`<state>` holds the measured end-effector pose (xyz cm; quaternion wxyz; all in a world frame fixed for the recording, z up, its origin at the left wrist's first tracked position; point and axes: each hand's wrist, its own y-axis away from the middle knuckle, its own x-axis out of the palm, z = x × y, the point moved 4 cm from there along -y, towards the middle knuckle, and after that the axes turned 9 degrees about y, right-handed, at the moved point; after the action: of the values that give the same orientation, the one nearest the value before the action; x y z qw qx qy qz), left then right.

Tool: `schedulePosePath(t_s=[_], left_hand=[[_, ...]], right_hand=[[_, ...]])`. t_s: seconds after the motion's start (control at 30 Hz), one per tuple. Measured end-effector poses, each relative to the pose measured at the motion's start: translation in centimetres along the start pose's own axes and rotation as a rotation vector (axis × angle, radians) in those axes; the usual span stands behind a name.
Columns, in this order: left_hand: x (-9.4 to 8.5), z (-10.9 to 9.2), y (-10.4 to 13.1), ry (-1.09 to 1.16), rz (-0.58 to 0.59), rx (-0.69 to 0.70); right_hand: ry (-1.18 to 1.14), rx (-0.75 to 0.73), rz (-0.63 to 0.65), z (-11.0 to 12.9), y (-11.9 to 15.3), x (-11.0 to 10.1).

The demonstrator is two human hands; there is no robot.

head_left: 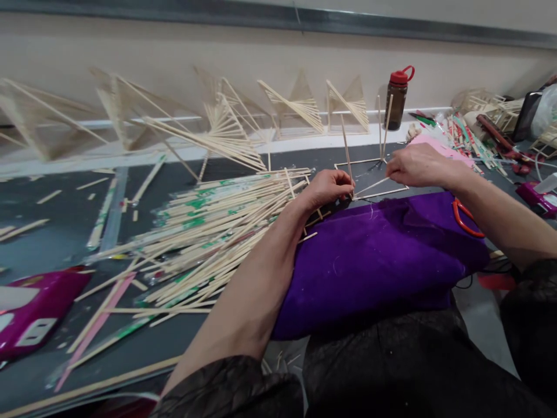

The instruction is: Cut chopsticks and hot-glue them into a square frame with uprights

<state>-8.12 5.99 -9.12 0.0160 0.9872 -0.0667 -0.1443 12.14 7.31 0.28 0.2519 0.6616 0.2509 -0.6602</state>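
Note:
A small frame of thin wooden sticks (pixel 383 192) lies on the dark table, with several sticks standing up from its corners. My left hand (pixel 331 188) is closed at the near left corner, its fingertips pinching the foot of an upright stick (pixel 346 145). My right hand (pixel 418 164) is closed above the frame's right side. From its fingers a thin stick (pixel 372 186) slants down toward the corner at my left fingertips. The far end of that stick is hidden inside my right hand. A purple cloth (pixel 374 261) lies just in front of the frame.
Loose wooden sticks and green-printed wrappers (pixel 209 232) are heaped on the left. Twisted stick models (pixel 296 107) stand along the wall. A brown bottle with a red lid (pixel 395 101) stands behind the frame. A magenta device (pixel 39 310) sits at lower left; red-handled scissors (pixel 465 217) are at right.

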Motion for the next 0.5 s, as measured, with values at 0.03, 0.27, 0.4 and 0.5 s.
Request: schedulePosePath(t_s=[0.03,0.27,0.4,0.5], left_hand=[[0.0,0.0,0.0,-0.003,0.0,0.004],[0.0,-0.2,0.2,-0.025,-0.001,0.022],[0.1,-0.5,0.4,-0.026,0.01,0.026],[0.1,-0.5,0.4,-0.029,0.012,0.023]], right_hand=[[-0.072,-0.018,-0.015,0.1,-0.5,-0.4],[-0.595,-0.018,-0.027,0.4,-1.9,-1.4],[-0.884,0.039,-0.162,0.2,-2.4,0.6],[-0.976,0.08,-0.282,0.3,-3.3,3.6]])
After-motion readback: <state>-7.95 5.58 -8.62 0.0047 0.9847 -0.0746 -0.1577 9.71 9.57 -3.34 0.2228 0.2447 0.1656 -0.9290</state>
